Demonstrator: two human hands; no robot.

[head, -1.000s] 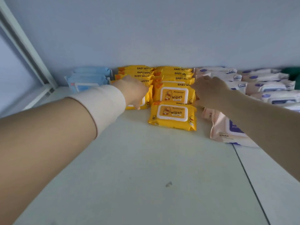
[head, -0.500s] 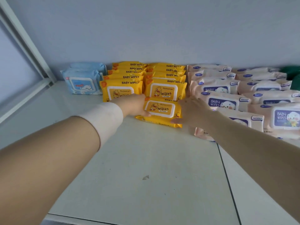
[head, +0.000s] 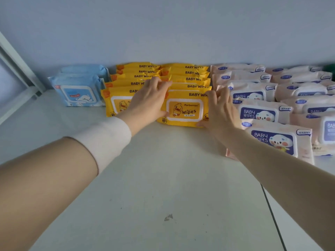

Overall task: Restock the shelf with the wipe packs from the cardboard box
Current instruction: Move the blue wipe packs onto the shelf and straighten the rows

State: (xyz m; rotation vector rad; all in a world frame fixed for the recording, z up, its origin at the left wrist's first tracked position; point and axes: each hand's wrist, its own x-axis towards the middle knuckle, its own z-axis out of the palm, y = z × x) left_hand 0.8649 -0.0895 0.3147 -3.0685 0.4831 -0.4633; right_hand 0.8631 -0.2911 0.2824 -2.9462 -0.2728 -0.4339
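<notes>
While you hold the front yellow wipe pack (head: 184, 110) upright at the head of the right-hand yellow row (head: 190, 79), treat it as not yet seated. Your left hand (head: 150, 100) grips its left end, fingers over the top edge and thumb on the face; your right hand (head: 220, 111) grips the right end, fingers curled over the top corner and thumb near the bottom corner. The pack stands on the shelf (head: 163, 178), against the packs behind it, between the left yellow row (head: 117, 104) and the pink wipe packs (head: 261, 113). Release too early, or with the pack leaning toward you, and it is likely to fall flat onto the open shelf front. Squeeze the soft ends too hard and the pack may buckle and sit crooked. Your right forearm (head: 272, 171) passes over the nearest pink pack (head: 290, 142); a careless withdrawal could drag it out of line. The cardboard box is not in view.
</notes>
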